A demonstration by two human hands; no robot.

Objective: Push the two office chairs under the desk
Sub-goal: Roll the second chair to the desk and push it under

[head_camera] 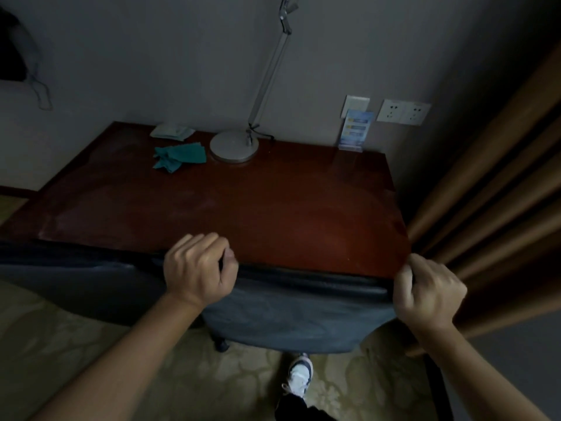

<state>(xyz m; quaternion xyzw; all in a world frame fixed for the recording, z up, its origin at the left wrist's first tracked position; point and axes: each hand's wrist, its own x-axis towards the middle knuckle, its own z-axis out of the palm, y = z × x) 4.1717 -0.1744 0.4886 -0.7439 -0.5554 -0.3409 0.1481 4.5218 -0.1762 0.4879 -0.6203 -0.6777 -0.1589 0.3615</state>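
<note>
Left hand (198,268) and right hand (428,291) both clenched on the dark blue chair backrest (291,314) — 2 chairs against 1 reddish desk (243,208), the second chair (76,278) left of the grip.

My grip (198,270) meets the matt, dark blue cloth chair back (288,317). The reddish-brown wooden bench (243,208) looks glossy, and the silver metal lamp base (233,145) at its far edge looks smooth.
</note>
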